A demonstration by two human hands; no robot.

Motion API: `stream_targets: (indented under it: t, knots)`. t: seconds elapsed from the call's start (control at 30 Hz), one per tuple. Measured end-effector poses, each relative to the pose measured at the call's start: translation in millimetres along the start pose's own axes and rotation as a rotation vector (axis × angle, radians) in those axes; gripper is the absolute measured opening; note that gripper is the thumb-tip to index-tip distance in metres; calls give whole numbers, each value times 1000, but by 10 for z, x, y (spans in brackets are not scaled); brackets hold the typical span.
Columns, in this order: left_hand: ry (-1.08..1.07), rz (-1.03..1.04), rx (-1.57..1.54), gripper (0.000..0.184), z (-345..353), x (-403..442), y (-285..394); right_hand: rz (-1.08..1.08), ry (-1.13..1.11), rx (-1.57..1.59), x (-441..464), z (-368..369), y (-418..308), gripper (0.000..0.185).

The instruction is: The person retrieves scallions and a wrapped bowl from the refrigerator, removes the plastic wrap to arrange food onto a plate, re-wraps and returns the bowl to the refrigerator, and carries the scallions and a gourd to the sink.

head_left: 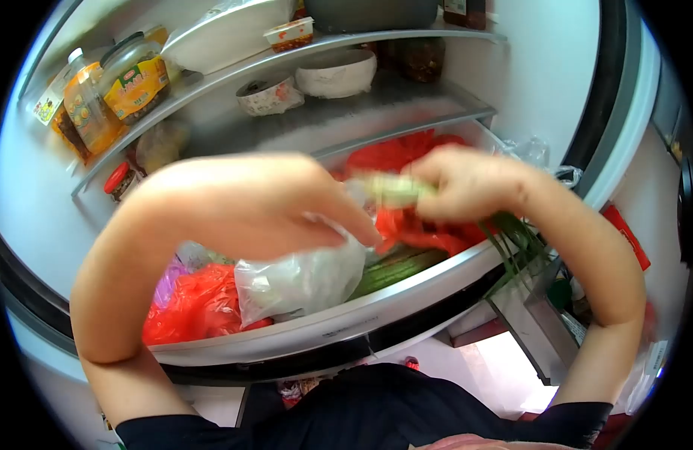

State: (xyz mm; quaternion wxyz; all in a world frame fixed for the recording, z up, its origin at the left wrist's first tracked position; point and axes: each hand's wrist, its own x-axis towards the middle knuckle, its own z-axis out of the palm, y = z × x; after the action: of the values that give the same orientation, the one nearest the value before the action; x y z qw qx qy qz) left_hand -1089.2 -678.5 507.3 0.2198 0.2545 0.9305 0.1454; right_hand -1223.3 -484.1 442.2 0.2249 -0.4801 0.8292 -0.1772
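My right hand (466,184) is closed around a bunch of green onions. Their pale stalk ends (395,189) point left and are blurred, while the long dark green leaves (515,240) hang below my right forearm. To the left, my left hand (286,199) is smeared by motion, with its fingers stretched toward the right and a gap at the thumb. It is above a white plastic bag (297,281) in the pulled-out fridge drawer (429,289); contact with the bag cannot be made out. A long green vegetable (399,270) lies beside that bag, partly hidden.
Red plastic bags (200,304) fill the drawer's left, with another red bag (395,154) at its back. Shelves above hold a covered bowl (336,73), a jar (136,79) and a bottle (91,109). A metal-edged bin (534,322) stands at right.
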Motion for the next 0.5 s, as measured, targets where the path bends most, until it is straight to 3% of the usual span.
stream_targets:
  t: [0.03, 0.07, 0.1, 0.17, 0.2, 0.23, 0.27, 0.3, 0.37, 0.47, 0.5]
  knots:
    - [111, -25, -101, 34, -84, -128, -18, -13, -58, -96, -60, 94, -136, 28]
    - [275, 99, -204, 30, -89, -214, -164, -103, -169, -154, -31, 208, -138, 30]
    - [333, 82, -99, 34, -110, -281, -213, -128, -261, -88, -19, 289, -170, 31]
    - [266, -266, 172, 50, -25, -312, -187, -21, -339, -36, 0, 276, -237, 33]
    - [207, -220, 224, 65, 132, -279, -372, -42, -354, -27, 6, 279, -246, 33]
    - [159, -203, 90, 63, 288, -211, -437, -62, -367, -20, 11, 272, -247, 33]
    - [238, 22, 172, 58, 517, -77, -577, -56, -373, -45, 25, 289, -233, 33]
    - [108, 23, 110, 48, 612, 88, -507, -49, -384, -39, 18, 273, -258, 31]
    - [137, 41, 84, 32, 805, 269, -384, 49, -450, -140, -1, 164, -382, 31]
    - [143, 62, 63, 25, 790, 342, -374, 55, -443, -257, -66, 26, -450, 26]
    - [127, 45, 113, 25, 797, 359, -353, -52, -368, -261, -101, -35, -409, 24]
